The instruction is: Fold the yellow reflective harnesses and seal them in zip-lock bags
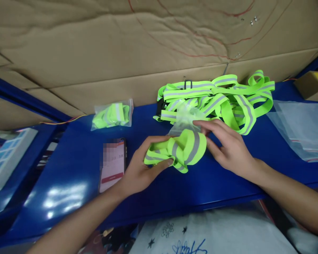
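My left hand [145,165] is wrapped round a bundled neon-yellow reflective strap [192,146] with a grey stripe, its loops bulging to the right. Just behind the bundle is a crinkled clear plastic bag [187,121]. The thumb and bent fingers of my right hand [228,148] close at the right edge of this bag; the exact contact is partly hidden. Beyond both hands lies a loose heap of the same reflective straps [243,102], with black buckles among them.
A bagged strap [112,115] rests at the back left, and a phone [112,165] lies beside my left wrist. Flat clear bags [302,123] are stacked at the right near a cardboard box [314,86]. Cardboard [95,53] lines the back of the blue tabletop [69,169].
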`<state>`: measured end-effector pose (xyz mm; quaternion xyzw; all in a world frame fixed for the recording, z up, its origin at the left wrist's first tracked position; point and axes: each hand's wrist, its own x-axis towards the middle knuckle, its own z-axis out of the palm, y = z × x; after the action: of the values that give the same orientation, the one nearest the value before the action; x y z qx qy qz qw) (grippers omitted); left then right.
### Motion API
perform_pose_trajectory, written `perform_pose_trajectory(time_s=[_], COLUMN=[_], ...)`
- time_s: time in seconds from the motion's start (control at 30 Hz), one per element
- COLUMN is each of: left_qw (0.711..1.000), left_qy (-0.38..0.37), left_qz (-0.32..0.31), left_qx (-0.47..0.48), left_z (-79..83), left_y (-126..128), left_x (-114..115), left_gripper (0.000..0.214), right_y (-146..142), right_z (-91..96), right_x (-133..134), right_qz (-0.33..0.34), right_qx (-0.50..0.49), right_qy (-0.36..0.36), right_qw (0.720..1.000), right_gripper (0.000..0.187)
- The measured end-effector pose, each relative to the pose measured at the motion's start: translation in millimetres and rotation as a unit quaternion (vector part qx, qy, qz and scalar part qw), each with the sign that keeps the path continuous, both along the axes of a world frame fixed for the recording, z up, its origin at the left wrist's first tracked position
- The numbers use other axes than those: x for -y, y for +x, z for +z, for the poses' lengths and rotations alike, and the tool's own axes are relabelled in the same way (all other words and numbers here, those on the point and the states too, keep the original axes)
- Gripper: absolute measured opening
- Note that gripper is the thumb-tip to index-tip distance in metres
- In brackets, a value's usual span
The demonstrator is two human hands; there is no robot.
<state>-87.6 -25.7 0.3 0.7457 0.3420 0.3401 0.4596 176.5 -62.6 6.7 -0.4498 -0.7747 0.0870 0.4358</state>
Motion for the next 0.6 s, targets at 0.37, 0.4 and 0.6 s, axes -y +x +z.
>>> perform_pose_trajectory(time_s=[0.37,0.4,0.6], left_qw=[0.939,0.934,0.931], left_qy=[-0.217,-0.231,-0.259], left_qz=[0.121,0.118,0.108], left_qx=[0.236,0.245,0.232], left_z=[-17.2,-17.2,-14.8], left_y=[11,12,11], left_x=[11,11,4], left_gripper=[0.049,0.047,0.042], right_y=[-29,-32,-38], right_z=[-20.7,-20.8,-19.7], right_x=[5,6,9], right_qz=[0.040,0.052,0.078], right_qx=[-0.300,-0.323,-0.407], right_qy=[-0.229,-0.237,-0.264], right_qw=[0.925,0.915,0.871], right_gripper=[0.010,0.009,0.013])
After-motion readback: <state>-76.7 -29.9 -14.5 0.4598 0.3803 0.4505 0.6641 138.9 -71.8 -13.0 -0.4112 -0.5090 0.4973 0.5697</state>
